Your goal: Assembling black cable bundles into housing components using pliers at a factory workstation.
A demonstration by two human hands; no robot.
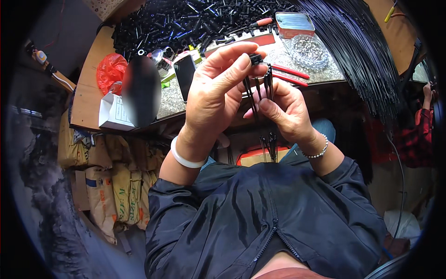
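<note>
My left hand is raised over the table's near edge, its thumb and fingers closed round a small black plastic piece. Several thin black rods hang from that piece and pass between my two hands. Close beside it, my right hand is closed on the rods, the thumb pressing toward the fingers. The lower rod ends dangle over my lap. Just behind my right hand lie red-handled pliers. My fingers partly hide how the rods meet the piece.
Loose black tubular parts heap across the table's back. A long bundle of black rods overhangs the right edge. A glass dish of small metal parts, a tin, a phone and a red plastic bag lie around.
</note>
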